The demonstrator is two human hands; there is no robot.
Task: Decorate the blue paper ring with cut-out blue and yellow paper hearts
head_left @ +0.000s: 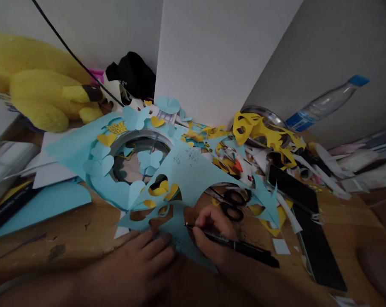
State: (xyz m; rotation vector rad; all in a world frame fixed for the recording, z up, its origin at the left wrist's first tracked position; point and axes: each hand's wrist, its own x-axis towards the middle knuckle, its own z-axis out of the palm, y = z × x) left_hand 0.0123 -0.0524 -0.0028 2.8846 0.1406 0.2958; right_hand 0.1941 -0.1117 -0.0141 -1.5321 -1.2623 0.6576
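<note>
My right hand [212, 232] is closed around a black pen [240, 246], its tip touching a light blue paper sheet [193, 170] with cut-out holes. My left hand [138, 262] lies flat on the near corner of that sheet with fingers stretched out, pressing it to the wooden table [84, 230]. Black-handled scissors [233, 204] lie just beyond my right hand, seen through a round hole in the sheet. Blue and yellow paper hearts [159, 189] are scattered on and around the sheet.
A yellow plush toy [42, 94] sits at the back left. A white board [212, 55] leans on the wall. A plastic bottle [327, 102], yellow paper scraps [263, 130] over a metal bowl, and two dark phones [317, 247] lie to the right.
</note>
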